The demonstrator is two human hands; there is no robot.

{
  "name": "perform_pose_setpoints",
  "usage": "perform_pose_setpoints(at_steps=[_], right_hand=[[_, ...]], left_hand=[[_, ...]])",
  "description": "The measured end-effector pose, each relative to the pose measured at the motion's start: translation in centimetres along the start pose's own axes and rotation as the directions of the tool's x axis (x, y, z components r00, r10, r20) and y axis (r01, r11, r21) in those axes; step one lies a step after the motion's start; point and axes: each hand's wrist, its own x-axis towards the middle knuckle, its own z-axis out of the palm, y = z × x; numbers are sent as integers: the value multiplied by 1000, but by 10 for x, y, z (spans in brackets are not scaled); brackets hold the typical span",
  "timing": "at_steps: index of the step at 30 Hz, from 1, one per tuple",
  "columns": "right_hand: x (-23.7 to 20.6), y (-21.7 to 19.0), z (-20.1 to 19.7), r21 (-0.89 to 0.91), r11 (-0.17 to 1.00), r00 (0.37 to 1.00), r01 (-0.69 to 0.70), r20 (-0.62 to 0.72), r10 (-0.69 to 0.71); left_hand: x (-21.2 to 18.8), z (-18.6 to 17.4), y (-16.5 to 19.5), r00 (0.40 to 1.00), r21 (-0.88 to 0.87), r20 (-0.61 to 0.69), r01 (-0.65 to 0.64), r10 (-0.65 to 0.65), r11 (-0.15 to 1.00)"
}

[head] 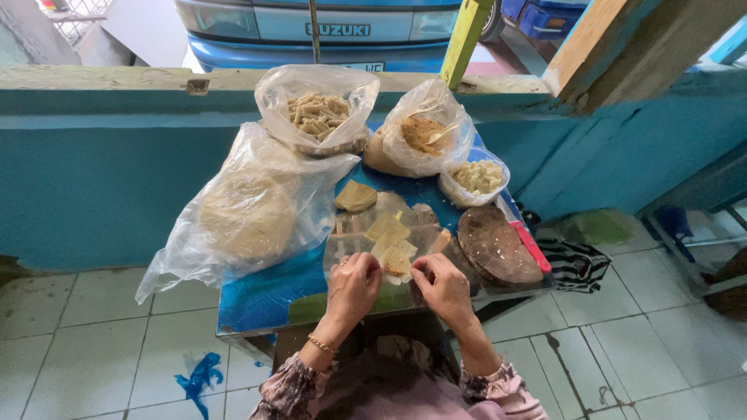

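Head view showed both hands working 1 pale dough square at the near edge of the small blue tabletop. The left hand pinched its left side, and the right hand pinched its right side, fingers curled onto it. More squares lay just beyond. Filling could have spilled if the pinch tore the thin sheet. The big bag of wrappers overhung the left edge and looked liable to slide off.
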Motion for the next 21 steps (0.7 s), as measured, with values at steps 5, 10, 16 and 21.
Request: perform_pose_setpoints(at_steps=[5, 10, 16, 21], right_hand=[[-6, -4, 7, 62, 998, 1000, 9, -20, -8], [-12, -3, 7, -11, 974, 974, 225, -36, -225], [-10, 5, 10, -192, 883, 902, 429, 36, -430], [4, 10, 13, -273, 765, 808, 584, 108, -579]], left_hand=[[-1, -1, 1, 993, -94, 23, -109, 112, 990], [-2, -1, 0, 966, -62, 91, -236, 241, 970], [0, 2, -5, 949, -126, 108, -283, 297, 951], [2, 2, -5, 949, -25, 145, -278, 279, 960]])
